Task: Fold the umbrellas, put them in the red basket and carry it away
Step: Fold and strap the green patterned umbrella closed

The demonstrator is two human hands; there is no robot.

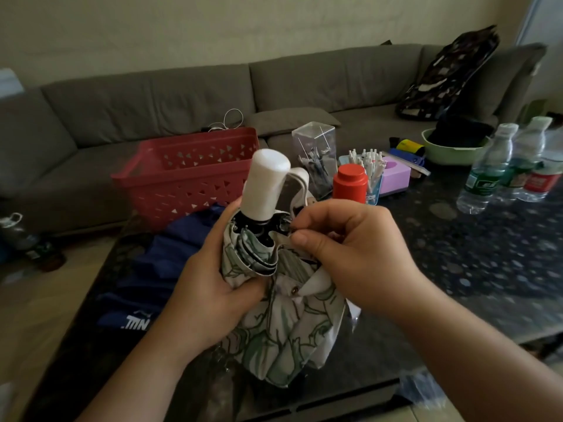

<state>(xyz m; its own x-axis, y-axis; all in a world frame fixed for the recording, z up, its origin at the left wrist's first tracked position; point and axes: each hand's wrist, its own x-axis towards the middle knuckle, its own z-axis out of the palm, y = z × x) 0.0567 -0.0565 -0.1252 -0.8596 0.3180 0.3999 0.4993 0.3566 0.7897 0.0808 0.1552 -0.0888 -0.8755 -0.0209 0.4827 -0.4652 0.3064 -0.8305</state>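
The left hand (213, 287) gripped the half-folded floral umbrella (283, 324); the right hand (350, 254) pinched its canopy edge. Beyond them, the red basket (189, 175) looked empty.

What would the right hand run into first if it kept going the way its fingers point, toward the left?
The right hand already pinches the floral umbrella at its canopy edge; pushed further, it would likely meet the ribs below the white handle, then the left hand.

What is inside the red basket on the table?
The red basket shows only its own inner walls; no umbrella is visible in it. Its floor is hidden by the front wall and by the white handle of the umbrella in the hands.
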